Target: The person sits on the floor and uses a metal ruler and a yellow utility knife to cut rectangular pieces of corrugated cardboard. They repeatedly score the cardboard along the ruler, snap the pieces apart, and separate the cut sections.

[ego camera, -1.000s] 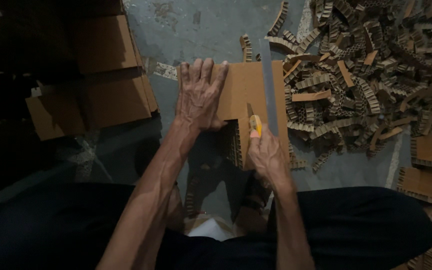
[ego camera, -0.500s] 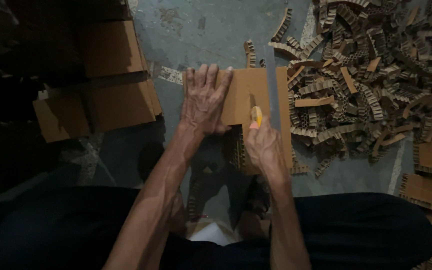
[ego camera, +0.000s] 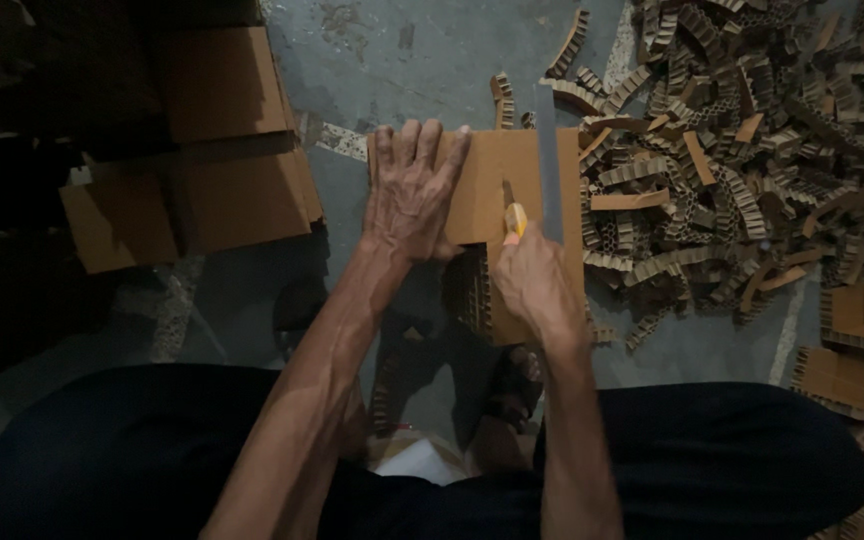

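Cardboard [ego camera: 482, 180] under left fingers [ego camera: 422, 150] (flat)

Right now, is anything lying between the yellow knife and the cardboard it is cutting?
Nothing visible does. The right hand holds the yellow knife with its tip on the cardboard sheet, just left of the grey straightedge. The left hand presses the sheet flat, off to the side of the blade.

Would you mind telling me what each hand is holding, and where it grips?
The right hand grips a yellow utility knife by its handle. The left hand holds nothing; it presses flat on the cardboard sheet.
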